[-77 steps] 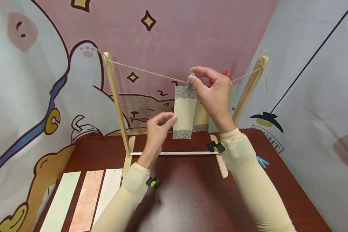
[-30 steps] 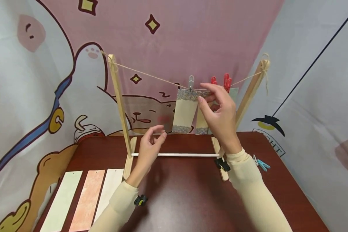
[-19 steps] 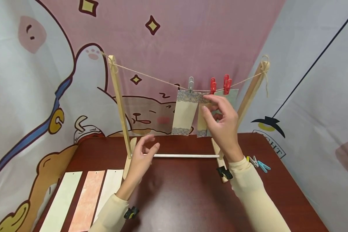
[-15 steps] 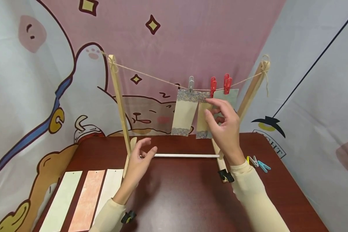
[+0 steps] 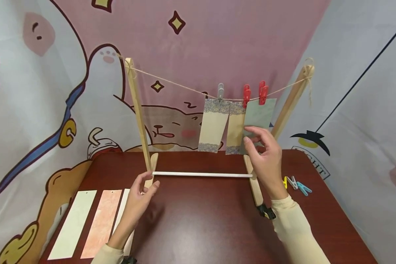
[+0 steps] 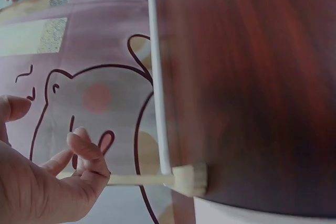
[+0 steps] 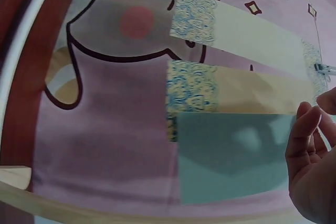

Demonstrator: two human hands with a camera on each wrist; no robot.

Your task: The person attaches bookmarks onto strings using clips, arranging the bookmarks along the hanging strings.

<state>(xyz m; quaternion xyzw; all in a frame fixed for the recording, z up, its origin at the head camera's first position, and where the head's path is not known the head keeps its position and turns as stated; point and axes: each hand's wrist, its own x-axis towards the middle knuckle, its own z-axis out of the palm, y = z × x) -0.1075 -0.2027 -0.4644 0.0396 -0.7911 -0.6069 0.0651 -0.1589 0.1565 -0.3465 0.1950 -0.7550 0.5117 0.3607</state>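
My right hand (image 5: 265,157), fingers loosely bent, holds nothing and hovers in front of a blue-green card (image 5: 260,112). On the twine line (image 5: 175,83), a grey clothespin (image 5: 220,91) clips a cream card (image 5: 212,124) with patterned bands at top and bottom. Beside it a tan card (image 5: 235,126) hangs from a red clothespin (image 5: 246,96). Another red clothespin (image 5: 263,93) grips the blue-green card, which overlaps the tan one. My left hand (image 5: 136,205), also holding nothing, is low near the stand's left foot, above a white paper strip (image 5: 122,201) that it partly hides.
Two more strips, pale green (image 5: 73,225) and orange (image 5: 101,223), lie at the table's left. Wooden posts (image 5: 138,110) joined by a white rod (image 5: 201,174) carry the line. Yellow (image 5: 285,182), white (image 5: 292,182) and blue (image 5: 304,188) clothespins lie at the right.
My right hand has let go of the grey clothespin and moved down and right. My left hand has left the cream card and gone down and left towards the strips.
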